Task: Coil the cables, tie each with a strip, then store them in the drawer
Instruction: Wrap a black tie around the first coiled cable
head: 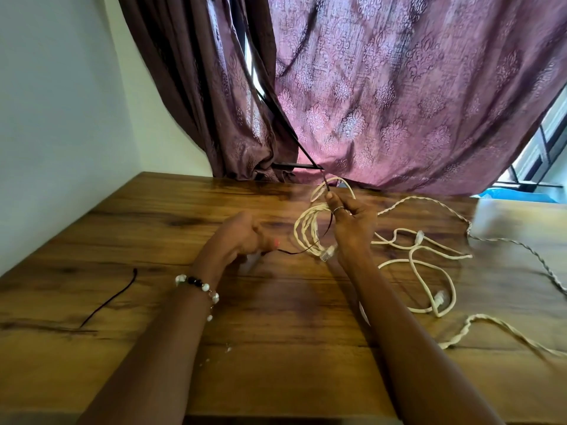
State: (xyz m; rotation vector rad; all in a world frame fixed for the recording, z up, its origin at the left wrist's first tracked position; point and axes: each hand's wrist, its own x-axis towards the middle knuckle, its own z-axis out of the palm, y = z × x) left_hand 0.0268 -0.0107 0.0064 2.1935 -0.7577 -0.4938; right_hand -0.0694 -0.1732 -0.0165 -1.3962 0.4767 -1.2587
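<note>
You're tying the coiled cable [308, 231]: your right hand [349, 222] grips coil and strip [302, 248], your left hand [242, 234] pinches the strip's tail. Next, cinch tight.

I see the coiled cable [310, 231] above the table [153, 228] centre, between left hand [239, 237] and right hand [352, 222]. Strip [302, 250] runs between both hands across the coil. Loose cables [429, 265] lie right of it. Spare strip [110, 299] lies far left. Curtain [383, 87] hangs behind.
</note>
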